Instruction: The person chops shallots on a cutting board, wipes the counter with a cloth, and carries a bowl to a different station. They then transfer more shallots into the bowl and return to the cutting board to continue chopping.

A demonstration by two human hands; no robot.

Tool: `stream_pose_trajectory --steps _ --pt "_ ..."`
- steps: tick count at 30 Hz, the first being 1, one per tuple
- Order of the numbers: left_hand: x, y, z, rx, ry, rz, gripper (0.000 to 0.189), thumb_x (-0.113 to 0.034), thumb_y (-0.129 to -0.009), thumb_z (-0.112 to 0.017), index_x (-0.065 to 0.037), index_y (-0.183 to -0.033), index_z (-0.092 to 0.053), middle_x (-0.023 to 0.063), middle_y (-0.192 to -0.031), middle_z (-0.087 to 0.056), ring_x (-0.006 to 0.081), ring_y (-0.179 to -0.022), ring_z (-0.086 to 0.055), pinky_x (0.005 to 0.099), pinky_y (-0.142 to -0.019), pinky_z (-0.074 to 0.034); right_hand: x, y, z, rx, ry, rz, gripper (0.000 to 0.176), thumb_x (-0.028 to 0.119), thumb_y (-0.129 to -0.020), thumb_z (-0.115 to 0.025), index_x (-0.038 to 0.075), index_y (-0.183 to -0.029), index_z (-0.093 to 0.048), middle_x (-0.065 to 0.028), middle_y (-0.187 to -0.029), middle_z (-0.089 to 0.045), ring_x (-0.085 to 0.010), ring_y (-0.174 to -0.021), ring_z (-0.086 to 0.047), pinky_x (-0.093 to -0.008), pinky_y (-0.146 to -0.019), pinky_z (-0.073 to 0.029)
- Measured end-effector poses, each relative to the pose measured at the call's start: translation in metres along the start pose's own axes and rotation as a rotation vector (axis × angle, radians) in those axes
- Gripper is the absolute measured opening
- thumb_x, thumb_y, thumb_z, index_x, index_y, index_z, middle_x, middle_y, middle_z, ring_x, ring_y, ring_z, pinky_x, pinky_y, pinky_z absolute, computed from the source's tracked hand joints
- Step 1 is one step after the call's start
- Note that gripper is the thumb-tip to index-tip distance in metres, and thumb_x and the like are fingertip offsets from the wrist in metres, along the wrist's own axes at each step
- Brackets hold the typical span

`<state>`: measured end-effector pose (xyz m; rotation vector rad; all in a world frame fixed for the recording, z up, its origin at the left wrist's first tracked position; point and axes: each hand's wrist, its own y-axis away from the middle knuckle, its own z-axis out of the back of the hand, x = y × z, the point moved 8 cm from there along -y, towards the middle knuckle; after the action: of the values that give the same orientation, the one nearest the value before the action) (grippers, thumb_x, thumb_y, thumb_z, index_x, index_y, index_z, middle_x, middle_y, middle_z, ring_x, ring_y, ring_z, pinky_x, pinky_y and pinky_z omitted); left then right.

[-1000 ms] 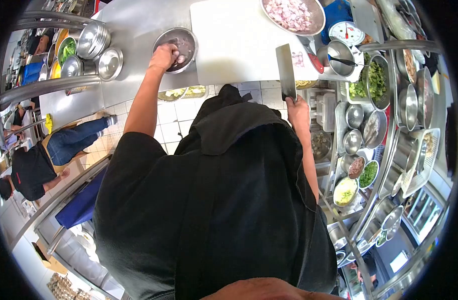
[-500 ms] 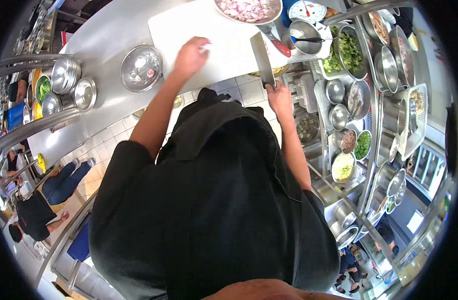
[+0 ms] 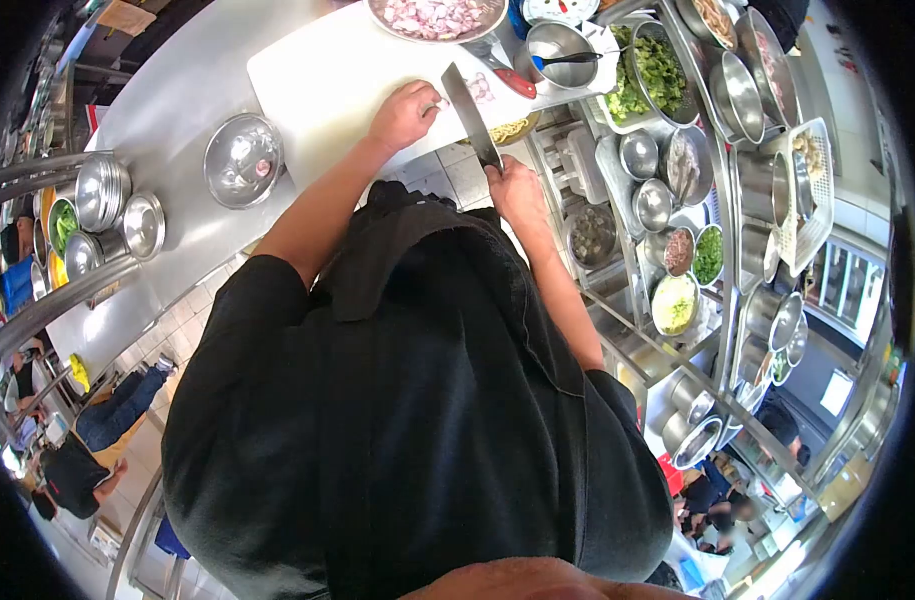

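My left hand point(image 3: 405, 116) rests on the white cutting board point(image 3: 317, 90), fingers curled around a small pale piece of shallot point(image 3: 441, 103). In my right hand point(image 3: 518, 190) is the handle of a cleaver point(image 3: 471, 118). Its broad blade points up and left over the board, just right of my left fingertips. Cut shallot pieces point(image 3: 480, 88) lie on the board at the blade's right side. Beyond them stands a metal bowl point(image 3: 385, 28) full of chopped pink shallots. A steel bowl point(image 3: 217, 178) with one small pinkish piece inside sits left of the board.
A red-handled knife point(image 3: 515, 82) and a steel bowl with a blue-tipped brush point(image 3: 552, 62) lie at the board's right. Leafy greens point(image 3: 627, 90) and several ingredient bowls fill the right-hand racks. Stacked bowls point(image 3: 102, 190) stand far left. Other people are in the background.
My left hand has moved right, close to the cleaver, with its fingers curled down at the board. The blade now stands over the board beside cut shallot pieces. The whole view has shifted.
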<state>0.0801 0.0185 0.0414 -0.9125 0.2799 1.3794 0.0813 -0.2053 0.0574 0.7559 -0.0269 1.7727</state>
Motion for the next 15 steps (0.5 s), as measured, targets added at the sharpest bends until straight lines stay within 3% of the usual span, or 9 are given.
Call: stream_pose_trajectory --steps 5,11,15 --pt "-0.005 -0.004 -0.006 0.023 -0.027 -0.148 0.007 -0.002 -0.08 -0.067 -0.003 -0.084 -0.062 0.0095 -0.092 -0.064 0.0299 -0.088 -0.063 0.0376 -0.079 -0.052 0.006 0.0 0.001 -0.001 0.056 0.008 0.03 0.029 -0.092 -0.058 0.002 -0.104 -0.064 -0.0279 -0.096 -0.068 -0.0465 -0.095 -0.064 -0.053 -0.087 -0.05" --pt "0.001 -0.008 -0.016 0.112 -0.034 -0.104 0.007 0.0 -0.08 -0.063 -0.003 -0.084 -0.058 0.0109 -0.095 -0.063 0.0299 -0.092 -0.062 0.0385 -0.082 -0.051 0.005 0.0 -0.001 -0.002 0.081 0.018 0.03 0.029 -0.092 -0.058 0.002 -0.104 -0.064 -0.0283 -0.093 -0.068 -0.0469 -0.092 -0.065 -0.0534 -0.084 -0.051" --pt "-0.002 -0.008 -0.014 0.067 -0.011 -0.147 0.008 -0.001 -0.08 -0.063 -0.003 -0.085 -0.058 0.0123 -0.095 -0.063 0.0316 -0.093 -0.061 0.0396 -0.084 -0.05 0.012 0.011 0.014 0.016 0.101 0.01 0.029 0.029 -0.092 -0.058 0.002 -0.102 -0.064 -0.0279 -0.092 -0.068 -0.0469 -0.091 -0.066 -0.0533 -0.083 -0.052"
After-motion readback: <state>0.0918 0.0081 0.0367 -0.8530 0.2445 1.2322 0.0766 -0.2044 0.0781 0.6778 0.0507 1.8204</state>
